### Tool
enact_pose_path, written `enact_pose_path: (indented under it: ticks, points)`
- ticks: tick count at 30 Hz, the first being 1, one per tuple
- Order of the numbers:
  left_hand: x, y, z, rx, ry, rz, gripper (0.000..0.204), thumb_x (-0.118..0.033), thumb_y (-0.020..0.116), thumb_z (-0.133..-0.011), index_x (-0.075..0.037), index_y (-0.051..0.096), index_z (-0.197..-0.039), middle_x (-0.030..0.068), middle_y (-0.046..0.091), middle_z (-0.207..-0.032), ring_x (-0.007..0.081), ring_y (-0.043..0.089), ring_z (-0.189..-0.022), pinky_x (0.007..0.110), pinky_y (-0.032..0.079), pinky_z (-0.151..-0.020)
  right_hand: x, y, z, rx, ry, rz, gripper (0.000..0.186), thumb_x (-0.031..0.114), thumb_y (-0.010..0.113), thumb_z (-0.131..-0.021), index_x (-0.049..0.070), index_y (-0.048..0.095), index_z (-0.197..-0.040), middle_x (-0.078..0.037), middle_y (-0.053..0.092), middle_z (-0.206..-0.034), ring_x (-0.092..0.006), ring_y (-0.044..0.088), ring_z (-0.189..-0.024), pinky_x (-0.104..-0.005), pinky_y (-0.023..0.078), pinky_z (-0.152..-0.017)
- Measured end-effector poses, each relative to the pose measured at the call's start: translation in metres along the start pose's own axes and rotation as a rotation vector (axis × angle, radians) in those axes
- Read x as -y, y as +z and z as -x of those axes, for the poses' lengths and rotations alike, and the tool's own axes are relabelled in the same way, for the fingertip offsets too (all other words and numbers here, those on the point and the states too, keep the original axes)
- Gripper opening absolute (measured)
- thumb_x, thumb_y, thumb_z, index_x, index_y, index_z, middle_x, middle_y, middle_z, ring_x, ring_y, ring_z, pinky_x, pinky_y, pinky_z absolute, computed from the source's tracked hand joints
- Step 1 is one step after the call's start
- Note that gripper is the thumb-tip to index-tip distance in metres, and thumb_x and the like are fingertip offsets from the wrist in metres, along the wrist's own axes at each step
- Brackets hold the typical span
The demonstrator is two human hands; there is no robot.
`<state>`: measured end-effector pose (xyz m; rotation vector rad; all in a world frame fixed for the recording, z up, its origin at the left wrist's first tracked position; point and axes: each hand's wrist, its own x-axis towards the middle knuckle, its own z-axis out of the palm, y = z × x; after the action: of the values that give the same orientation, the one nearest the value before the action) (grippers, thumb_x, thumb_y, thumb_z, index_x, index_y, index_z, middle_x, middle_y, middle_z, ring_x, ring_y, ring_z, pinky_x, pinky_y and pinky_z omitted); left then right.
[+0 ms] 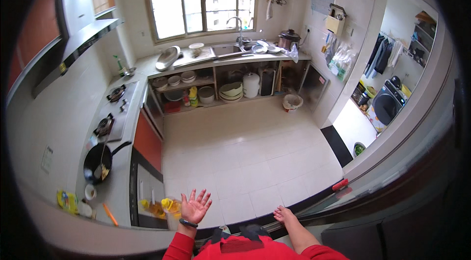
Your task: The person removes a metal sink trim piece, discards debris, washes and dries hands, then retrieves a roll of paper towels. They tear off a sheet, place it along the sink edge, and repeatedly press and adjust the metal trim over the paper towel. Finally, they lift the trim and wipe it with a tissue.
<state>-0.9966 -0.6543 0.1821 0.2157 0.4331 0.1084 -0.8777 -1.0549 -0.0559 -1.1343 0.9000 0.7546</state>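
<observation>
My left hand (196,207) is raised at the lower middle, palm up with its fingers spread, and holds nothing. A dark band circles that wrist. Just left of it stand oil bottles with yellow caps (171,206), partly hidden by the hand. My right hand (284,214) is held out to the right of my body, fingers loosely stretched and nothing visible in them. It is near the dark door threshold (314,196) and touches nothing that I can see. On the left counter sits a black wok (98,164) with some food and a utensil in it.
A gas stove (115,113) is set into the left counter. Under the window are a sink (226,49), dishes and a lidded pot (289,39). Open shelves below hold bowls and basins. A bin (292,103) stands on the tiled floor (235,147). At right, a doorway shows a washing machine (387,103).
</observation>
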Motion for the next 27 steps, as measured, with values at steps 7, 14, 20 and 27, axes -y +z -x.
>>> enact_pose_path:
  ticks: [7,14,20,27]
  points:
    - [-0.055,0.108,-0.231,0.140,-0.093,-0.068,0.067,-0.063,0.030,-0.089,-0.024,0.018,-0.142,0.0130,0.038,-0.135,0.0329,0.038,-0.124,0.050,0.031,-0.100,0.113,-0.020,-0.090,-0.289,-0.011,-0.172,0.033,0.029,0.048,-0.091,0.008,0.046,-0.117,-0.012,0.053,-0.114,-0.0306,0.054,-0.105,-0.0492,0.044,-0.085]
    - [-0.088,0.185,-0.446,0.130,0.023,-0.003,0.064,-0.061,0.031,-0.089,-0.020,0.025,-0.137,0.0144,0.039,-0.135,0.0340,0.037,-0.124,0.051,0.030,-0.101,0.343,0.086,-0.256,-0.266,-0.070,-0.269,0.041,0.034,0.048,-0.090,0.011,0.043,-0.124,-0.010,0.050,-0.123,-0.0266,0.052,-0.107,-0.0435,0.044,-0.085]
    - [-0.152,0.239,-0.559,0.097,0.127,0.040,0.063,-0.061,0.036,-0.088,-0.018,0.030,-0.134,0.0153,0.043,-0.132,0.0347,0.040,-0.122,0.052,0.036,-0.097,0.583,0.332,-0.323,0.183,-0.200,-0.089,0.045,0.029,0.057,-0.087,0.008,0.045,-0.124,-0.010,0.049,-0.126,-0.0250,0.051,-0.111,-0.0399,0.045,-0.089]
    - [-0.235,0.317,-0.720,0.180,0.217,-0.014,0.070,-0.060,0.039,-0.087,-0.022,0.017,-0.142,0.0140,0.039,-0.135,0.0336,0.040,-0.122,0.050,0.037,-0.097,0.766,0.592,-0.274,0.750,-0.289,0.070,0.025,0.025,0.050,-0.093,0.011,0.054,-0.113,-0.004,0.061,-0.105,-0.0187,0.059,-0.097,-0.0332,0.048,-0.081]
